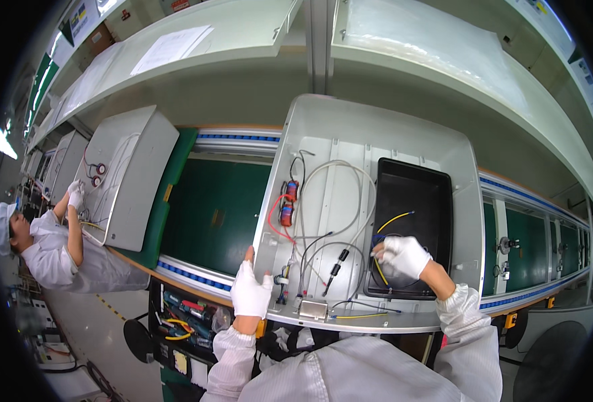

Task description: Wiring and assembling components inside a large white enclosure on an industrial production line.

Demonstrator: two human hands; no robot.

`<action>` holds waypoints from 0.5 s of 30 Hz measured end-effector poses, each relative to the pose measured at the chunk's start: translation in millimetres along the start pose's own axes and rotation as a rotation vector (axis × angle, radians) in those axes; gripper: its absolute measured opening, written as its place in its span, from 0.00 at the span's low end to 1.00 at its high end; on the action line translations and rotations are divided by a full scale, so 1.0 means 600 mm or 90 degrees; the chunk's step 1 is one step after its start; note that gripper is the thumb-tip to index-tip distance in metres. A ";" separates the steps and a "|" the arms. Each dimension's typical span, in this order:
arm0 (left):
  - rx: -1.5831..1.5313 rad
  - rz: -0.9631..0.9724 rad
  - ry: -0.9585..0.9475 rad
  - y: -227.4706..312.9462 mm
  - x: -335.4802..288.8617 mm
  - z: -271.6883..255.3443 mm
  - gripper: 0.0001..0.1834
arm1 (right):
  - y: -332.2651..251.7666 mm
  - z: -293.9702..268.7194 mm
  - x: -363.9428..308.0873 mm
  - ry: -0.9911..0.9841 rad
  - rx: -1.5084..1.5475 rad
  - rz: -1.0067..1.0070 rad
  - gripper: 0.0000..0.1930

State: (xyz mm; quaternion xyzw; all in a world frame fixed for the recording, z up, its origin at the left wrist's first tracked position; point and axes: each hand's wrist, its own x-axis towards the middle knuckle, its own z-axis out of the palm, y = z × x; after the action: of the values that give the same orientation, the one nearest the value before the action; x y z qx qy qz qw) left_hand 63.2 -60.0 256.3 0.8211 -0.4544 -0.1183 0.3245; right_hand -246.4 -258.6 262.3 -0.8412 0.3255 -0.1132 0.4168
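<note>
A large grey metal housing [330, 154] lies open in front of me, with cables and parts inside. My left hand [251, 293], white-gloved with bare fingertips, is at its near left edge, index finger stretched out and thumb apart, holding nothing. Over a black tray [414, 191] in the housing's right half, my right hand [406, 257] has its fingers closed on thin wires. A yellow wire [395, 220] and a blue one come out by those fingertips; the exact grip is partly hidden. Left of the tray are looped grey cable [337, 164] and two red-and-black round components [287, 213].
A conveyor with a green board [216, 201] runs left and right beneath the housing. Another grey housing [132, 181] stands at the left, where a co-worker [58, 251] works. Shelves [209, 57] overhang the far side. Below, an open toolbox [186, 315] holds tools.
</note>
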 end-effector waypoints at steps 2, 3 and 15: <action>0.010 -0.012 -0.008 0.002 0.001 -0.002 0.37 | -0.033 0.032 -0.017 -0.108 -0.263 -0.191 0.06; 0.004 -0.042 -0.031 0.004 0.001 -0.003 0.37 | -0.049 0.054 -0.021 -0.155 -0.237 -0.190 0.07; -0.008 -0.085 -0.063 0.007 0.002 -0.006 0.38 | -0.063 0.162 -0.042 -0.336 -0.188 -0.210 0.11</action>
State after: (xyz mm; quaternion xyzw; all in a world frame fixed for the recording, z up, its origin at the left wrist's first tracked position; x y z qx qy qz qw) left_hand 62.8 -60.7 261.6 0.8407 -0.4131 -0.1830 0.2984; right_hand -203.8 -164.6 232.7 -0.9340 0.0786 0.0909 0.3366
